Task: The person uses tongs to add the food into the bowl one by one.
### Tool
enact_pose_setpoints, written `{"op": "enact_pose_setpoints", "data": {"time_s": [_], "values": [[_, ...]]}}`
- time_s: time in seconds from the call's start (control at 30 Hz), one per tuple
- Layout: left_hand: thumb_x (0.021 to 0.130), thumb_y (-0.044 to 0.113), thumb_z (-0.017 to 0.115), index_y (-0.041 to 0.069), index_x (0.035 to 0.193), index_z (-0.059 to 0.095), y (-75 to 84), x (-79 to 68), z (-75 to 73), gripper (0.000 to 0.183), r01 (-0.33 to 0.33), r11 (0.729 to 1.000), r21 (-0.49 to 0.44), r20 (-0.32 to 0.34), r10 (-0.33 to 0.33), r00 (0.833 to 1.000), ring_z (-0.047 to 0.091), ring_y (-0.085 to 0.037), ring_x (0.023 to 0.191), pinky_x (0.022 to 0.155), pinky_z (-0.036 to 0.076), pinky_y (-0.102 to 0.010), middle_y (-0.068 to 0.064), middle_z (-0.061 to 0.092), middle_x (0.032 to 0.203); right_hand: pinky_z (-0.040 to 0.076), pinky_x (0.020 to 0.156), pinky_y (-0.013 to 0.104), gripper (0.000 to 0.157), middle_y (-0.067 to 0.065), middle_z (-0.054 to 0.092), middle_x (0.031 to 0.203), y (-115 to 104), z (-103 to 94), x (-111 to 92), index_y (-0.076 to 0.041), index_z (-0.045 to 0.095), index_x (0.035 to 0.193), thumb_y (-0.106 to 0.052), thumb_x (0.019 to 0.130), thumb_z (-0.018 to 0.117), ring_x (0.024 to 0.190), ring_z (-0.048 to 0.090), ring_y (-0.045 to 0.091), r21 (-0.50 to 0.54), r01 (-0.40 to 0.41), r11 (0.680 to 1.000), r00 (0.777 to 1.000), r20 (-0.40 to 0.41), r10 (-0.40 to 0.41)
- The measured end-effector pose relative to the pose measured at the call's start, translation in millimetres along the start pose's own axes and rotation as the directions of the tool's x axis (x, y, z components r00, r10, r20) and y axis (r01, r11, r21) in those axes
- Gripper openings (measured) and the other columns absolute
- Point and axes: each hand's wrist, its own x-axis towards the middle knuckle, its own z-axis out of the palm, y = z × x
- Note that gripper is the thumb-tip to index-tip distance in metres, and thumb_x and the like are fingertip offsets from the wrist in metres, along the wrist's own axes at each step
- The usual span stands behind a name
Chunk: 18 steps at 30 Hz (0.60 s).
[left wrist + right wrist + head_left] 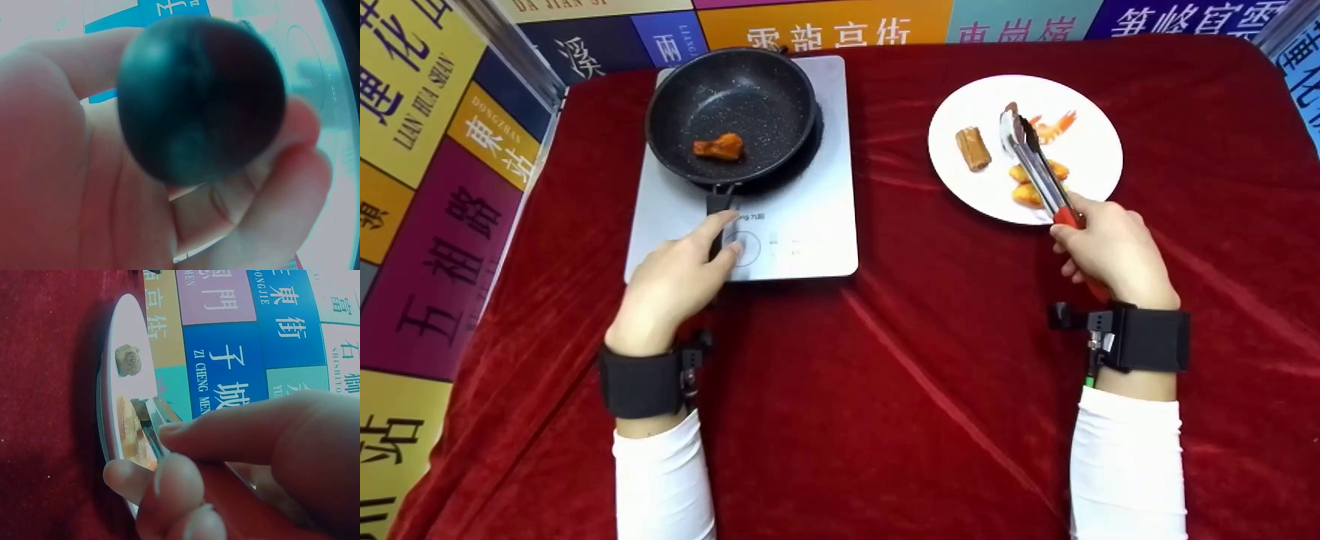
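Observation:
My left hand [671,281] is wrapped around the black handle [197,101] of a frying pan [735,90]. In the pan lies a browned chicken drumstick [720,147]. With my right hand [1117,247] I hold metal tongs [1041,169] by their red grips, over a white plate [956,112]. A small brown piece [1011,109] shows at the tongs' tips; whether they pinch it I cannot tell. Also on the plate are a shrimp [1057,129], a ridged brown food piece [973,148] and golden-yellow pieces [1027,196], partly covered by the tongs.
Beneath the pan is a silver induction cooktop [817,247] at the left of the table. A wrinkled dark red cloth [885,390] covers the tabletop. Colourful panels with lettering [825,26] stand along the back and left edges.

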Motion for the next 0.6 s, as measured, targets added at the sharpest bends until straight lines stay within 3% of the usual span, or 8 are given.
{"op": "enact_pose_setpoints", "data": {"time_s": [0.17, 0.43, 0.6], "values": [[0.090, 0.046, 0.039, 0.035, 0.136, 0.035, -0.2, 0.0, 0.2, 0.047, -0.002, 1.000, -0.005, 0.000, 0.002, 1.000, 0.049, -0.036, 0.108, 0.085, 0.036, -0.052, -0.012, 0.050, 0.125, 0.047, 0.043, 0.033, 0.046, 0.017, 0.062, 0.082, 0.9, -0.5, 0.3, -0.017, 0.040, 0.135, -0.022, 0.090, 0.049, 0.049, 0.059, 0.021, 0.011, 0.002, 1.000, 1.000, 0.003, -0.002], [0.091, 0.046, 0.039, 0.034, 0.136, 0.035, -0.1, 0.5, 0.4, 0.047, -0.004, 1.000, -0.009, 0.004, 0.005, 1.000, 0.050, -0.035, 0.108, 0.085, 0.036, -0.052, -0.012, 0.050, 0.125, 0.044, 0.041, 0.033, 0.024, 0.016, 0.062, 0.083, 5.7, 1.8, 6.4, -0.013, 0.054, 0.111, -0.023, 0.091, 0.047, 0.048, 0.055, 0.021, 0.065, 0.003, 0.998, 1.000, -0.007, -0.003], [0.090, 0.046, 0.039, 0.035, 0.136, 0.035, -0.3, 0.4, 0.2, 0.047, -0.003, 1.000, -0.009, 0.003, 0.003, 1.000, 0.050, -0.035, 0.108, 0.084, 0.036, -0.052, -0.012, 0.051, 0.125, 0.043, 0.040, 0.033, 0.024, 0.017, 0.061, 0.084, 7.3, 3.3, 8.8, -0.014, 0.053, 0.112, -0.024, 0.092, 0.046, 0.047, 0.054, 0.019, 0.095, -0.008, 0.995, 1.000, -0.009, 0.009]]}}
